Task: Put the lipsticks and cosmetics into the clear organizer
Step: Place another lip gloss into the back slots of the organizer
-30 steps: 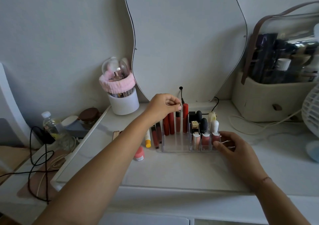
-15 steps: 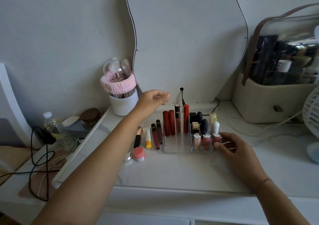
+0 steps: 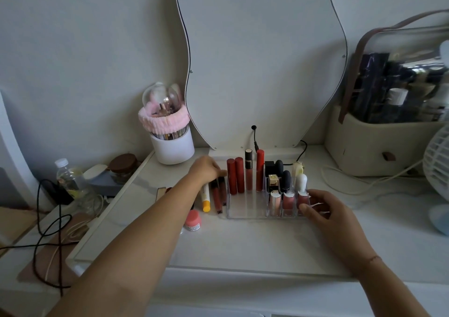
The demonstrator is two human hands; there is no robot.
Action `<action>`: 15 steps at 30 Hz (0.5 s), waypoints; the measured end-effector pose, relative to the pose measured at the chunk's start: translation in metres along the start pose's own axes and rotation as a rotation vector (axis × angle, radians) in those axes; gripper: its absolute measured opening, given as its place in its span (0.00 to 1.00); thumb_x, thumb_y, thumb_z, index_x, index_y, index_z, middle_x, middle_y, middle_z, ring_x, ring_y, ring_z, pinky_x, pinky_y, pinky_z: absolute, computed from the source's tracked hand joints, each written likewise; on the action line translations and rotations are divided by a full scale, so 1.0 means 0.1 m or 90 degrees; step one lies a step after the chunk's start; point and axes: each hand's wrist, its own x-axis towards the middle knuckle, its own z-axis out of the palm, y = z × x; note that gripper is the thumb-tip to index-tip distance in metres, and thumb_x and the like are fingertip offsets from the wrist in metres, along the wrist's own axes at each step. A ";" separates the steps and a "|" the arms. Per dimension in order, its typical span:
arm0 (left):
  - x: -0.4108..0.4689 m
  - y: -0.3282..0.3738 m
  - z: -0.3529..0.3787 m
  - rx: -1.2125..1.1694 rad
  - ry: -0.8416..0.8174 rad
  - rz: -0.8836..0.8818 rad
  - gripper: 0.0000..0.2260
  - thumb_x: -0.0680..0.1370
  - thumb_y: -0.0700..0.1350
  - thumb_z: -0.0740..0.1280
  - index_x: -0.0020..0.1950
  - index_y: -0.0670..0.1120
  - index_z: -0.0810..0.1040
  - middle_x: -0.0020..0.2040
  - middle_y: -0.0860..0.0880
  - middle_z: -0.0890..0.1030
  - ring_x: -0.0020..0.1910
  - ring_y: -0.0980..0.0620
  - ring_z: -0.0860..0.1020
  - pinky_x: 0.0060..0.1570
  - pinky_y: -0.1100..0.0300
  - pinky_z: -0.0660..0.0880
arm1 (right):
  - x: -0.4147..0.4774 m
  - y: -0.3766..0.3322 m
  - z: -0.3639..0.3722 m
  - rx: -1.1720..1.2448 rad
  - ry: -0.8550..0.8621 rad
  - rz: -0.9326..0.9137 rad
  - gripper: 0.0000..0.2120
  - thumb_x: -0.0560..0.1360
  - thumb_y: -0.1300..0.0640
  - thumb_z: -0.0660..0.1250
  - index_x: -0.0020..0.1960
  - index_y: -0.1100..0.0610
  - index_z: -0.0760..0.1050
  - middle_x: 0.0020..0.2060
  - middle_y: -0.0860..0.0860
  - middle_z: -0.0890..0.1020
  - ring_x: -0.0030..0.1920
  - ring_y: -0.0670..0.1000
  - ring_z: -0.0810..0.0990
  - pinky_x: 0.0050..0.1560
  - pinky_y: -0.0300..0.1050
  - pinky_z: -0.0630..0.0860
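Observation:
The clear organizer (image 3: pixel 245 214) stands at the middle of the white vanity top. Its back row holds upright red tubes (image 3: pixel 235 177), a black-capped gloss (image 3: pixel 248 170) and another red tube (image 3: pixel 259 170). To their right are black lipsticks (image 3: pixel 286 180), a white bottle (image 3: pixel 301 181) and pink glosses (image 3: pixel 288 202). Left of it lie a yellow-capped tube (image 3: pixel 206 198) and two dark red glosses (image 3: pixel 216 198). My left hand (image 3: pixel 206 170) is blurred, fingers curled over the far ends of those glosses. My right hand (image 3: pixel 326 213) grips the organizer's right end.
A pink-lidded jar (image 3: pixel 192 220) sits by my left forearm. Behind stand a white brush holder with a pink headband (image 3: pixel 171 134), a wavy mirror (image 3: pixel 262 61) with a cable (image 3: pixel 254 136), a beige cosmetics case (image 3: pixel 379 144) and a fan (image 3: pixel 437 168). A water bottle (image 3: pixel 66 175) and cords lie left.
My left hand let go of the black-capped gloss, which now stands in the back row, and moved left and down onto the glosses lying beside the organizer. My right hand stayed.

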 end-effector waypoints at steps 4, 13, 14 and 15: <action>0.04 0.03 0.02 -0.036 -0.002 -0.028 0.08 0.67 0.47 0.73 0.38 0.42 0.82 0.40 0.45 0.82 0.45 0.46 0.81 0.45 0.57 0.75 | 0.00 0.01 0.00 0.002 0.001 0.000 0.18 0.73 0.51 0.69 0.62 0.51 0.74 0.48 0.47 0.82 0.47 0.46 0.80 0.40 0.33 0.72; -0.12 0.00 -0.30 -0.402 0.005 -0.036 0.07 0.70 0.45 0.73 0.47 0.45 0.83 0.45 0.46 0.84 0.42 0.52 0.81 0.48 0.58 0.76 | 0.00 0.00 0.00 0.000 -0.003 -0.004 0.18 0.73 0.52 0.69 0.62 0.51 0.74 0.48 0.47 0.82 0.46 0.45 0.80 0.41 0.33 0.73; -0.17 0.00 -0.39 -0.435 0.004 -0.012 0.08 0.71 0.44 0.73 0.48 0.45 0.82 0.45 0.47 0.84 0.42 0.53 0.81 0.50 0.59 0.76 | 0.00 0.00 0.00 0.000 -0.004 -0.004 0.18 0.73 0.52 0.69 0.62 0.51 0.74 0.48 0.47 0.82 0.46 0.45 0.80 0.40 0.33 0.72; -0.23 0.01 -0.48 -0.461 0.009 0.012 0.07 0.71 0.42 0.72 0.49 0.45 0.82 0.45 0.48 0.84 0.43 0.54 0.81 0.51 0.59 0.75 | 0.00 0.00 0.00 0.000 -0.005 -0.004 0.18 0.73 0.52 0.68 0.62 0.51 0.74 0.48 0.47 0.82 0.46 0.45 0.80 0.40 0.33 0.72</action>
